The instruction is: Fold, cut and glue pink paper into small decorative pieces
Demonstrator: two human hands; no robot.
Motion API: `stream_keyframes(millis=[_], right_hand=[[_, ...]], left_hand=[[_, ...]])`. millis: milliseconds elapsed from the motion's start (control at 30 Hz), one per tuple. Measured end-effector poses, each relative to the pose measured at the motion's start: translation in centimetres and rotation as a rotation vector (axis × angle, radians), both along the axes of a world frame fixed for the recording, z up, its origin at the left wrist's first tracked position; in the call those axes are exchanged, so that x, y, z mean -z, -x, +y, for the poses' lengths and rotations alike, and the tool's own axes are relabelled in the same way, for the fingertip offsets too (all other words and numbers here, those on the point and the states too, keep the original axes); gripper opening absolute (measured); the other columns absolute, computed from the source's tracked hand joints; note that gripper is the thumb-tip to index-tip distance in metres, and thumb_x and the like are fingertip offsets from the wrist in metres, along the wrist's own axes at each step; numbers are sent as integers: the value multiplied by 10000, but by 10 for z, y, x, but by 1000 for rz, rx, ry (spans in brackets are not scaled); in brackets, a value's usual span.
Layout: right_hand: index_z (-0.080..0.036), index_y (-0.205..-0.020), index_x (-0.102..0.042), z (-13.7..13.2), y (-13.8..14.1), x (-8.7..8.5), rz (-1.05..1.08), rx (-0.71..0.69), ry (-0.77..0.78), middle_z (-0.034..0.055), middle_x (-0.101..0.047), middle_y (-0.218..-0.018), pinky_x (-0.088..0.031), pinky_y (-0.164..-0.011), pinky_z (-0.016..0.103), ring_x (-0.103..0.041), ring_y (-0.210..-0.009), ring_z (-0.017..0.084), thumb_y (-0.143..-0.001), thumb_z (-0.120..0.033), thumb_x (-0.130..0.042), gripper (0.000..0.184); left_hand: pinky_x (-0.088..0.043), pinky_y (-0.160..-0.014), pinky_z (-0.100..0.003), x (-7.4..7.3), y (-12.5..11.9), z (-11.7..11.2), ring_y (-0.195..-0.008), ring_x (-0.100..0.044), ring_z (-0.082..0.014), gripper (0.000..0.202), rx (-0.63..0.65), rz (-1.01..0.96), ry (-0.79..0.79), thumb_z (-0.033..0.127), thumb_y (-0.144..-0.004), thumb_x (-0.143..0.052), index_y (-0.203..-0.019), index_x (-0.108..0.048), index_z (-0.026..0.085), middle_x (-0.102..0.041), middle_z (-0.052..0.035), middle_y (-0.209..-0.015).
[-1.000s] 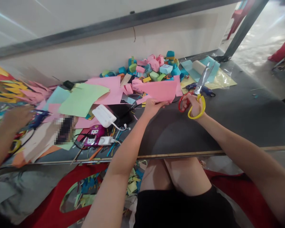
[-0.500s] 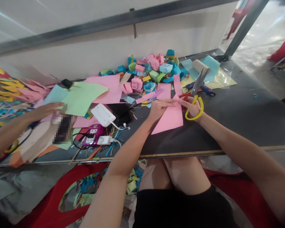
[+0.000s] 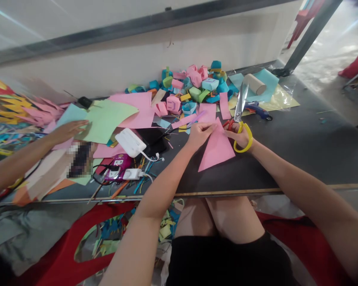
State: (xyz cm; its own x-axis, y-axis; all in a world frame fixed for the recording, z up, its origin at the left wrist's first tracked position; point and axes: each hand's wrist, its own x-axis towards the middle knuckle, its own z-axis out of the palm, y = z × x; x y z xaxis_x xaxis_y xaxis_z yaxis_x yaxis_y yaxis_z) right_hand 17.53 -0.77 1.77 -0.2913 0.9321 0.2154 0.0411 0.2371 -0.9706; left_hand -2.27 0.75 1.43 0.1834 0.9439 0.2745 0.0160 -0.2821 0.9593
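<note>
My left hand (image 3: pixel 199 136) is closed, its thumb and forefinger pinching the upper left edge of a piece of pink paper (image 3: pixel 217 150). That paper narrows to a point at the top and widens toward me. Scissors (image 3: pixel 241 104) with yellow and red handles sit in my right hand (image 3: pixel 241 136), blades pointing up and away from me. The right fingertips are beside the paper's right edge; whether they grip it, I cannot tell. Just beyond lie a pink strip (image 3: pixel 224 105) and a pink rectangle of paper (image 3: pixel 208 113).
Folded paper pieces (image 3: pixel 193 83) are heaped by the wall. A blue glue gun (image 3: pixel 259 111) and a cardboard tube (image 3: pixel 255 84) lie at the right. Left are a white power bank (image 3: pixel 130 142), a purple power strip (image 3: pixel 119 167) and another person's hand (image 3: pixel 70 133) on green paper (image 3: pixel 109 119).
The pink paper now stands in a narrower, pointed shape between my hands. My left fingers have drawn back from lying across it into a pinch. The scissors have tilted more upright.
</note>
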Motion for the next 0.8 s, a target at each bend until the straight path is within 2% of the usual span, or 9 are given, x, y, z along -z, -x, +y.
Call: stream_keyframes(millis=[133,267,333,600,800], right_hand=[[-197,-676,-622,-1,0,0,-62,-10,28,-26,-499,-608,-311,-526,284,-407,-570,110,-697,-585,-847,448],[-182,-660,-612,-5,-1,-3,-141,-65,5,-30,-501,-588,-317,-542,287,-425,-563,100,-726,-566,-824,443],[-183,-647,-599,-5,-1,-5,-166,-91,-13,-35,-500,-577,-325,-546,286,-426,-559,97,-739,-566,-811,447],[-197,-609,-563,-4,-1,-8,-158,-144,15,-31,-502,-573,-335,-532,280,-436,-555,109,-732,-606,-810,493],[-197,-604,-591,-4,1,-10,-159,-179,12,-22,-525,-588,-371,-556,282,-467,-577,119,-720,-644,-807,510]], left_hand=[[-367,-539,-236,3,2,4,-557,-419,-78,346,-138,-139,18,419,-766,-788,-558,-662,173,-493,46,-540],[-396,-538,-229,5,1,9,-556,-467,-76,136,-181,-168,100,337,-747,-802,-756,-779,203,-614,40,-617],[-424,-543,-231,5,0,9,-563,-503,-80,155,-185,-163,123,351,-760,-801,-813,-795,206,-640,33,-640],[-536,-620,-265,2,-1,7,-664,-637,-116,226,-229,-213,134,405,-756,-826,-779,-772,187,-711,-4,-719],[-483,-565,-235,4,-1,11,-571,-551,-80,235,-296,-262,116,373,-737,-831,-684,-708,179,-656,23,-634]])
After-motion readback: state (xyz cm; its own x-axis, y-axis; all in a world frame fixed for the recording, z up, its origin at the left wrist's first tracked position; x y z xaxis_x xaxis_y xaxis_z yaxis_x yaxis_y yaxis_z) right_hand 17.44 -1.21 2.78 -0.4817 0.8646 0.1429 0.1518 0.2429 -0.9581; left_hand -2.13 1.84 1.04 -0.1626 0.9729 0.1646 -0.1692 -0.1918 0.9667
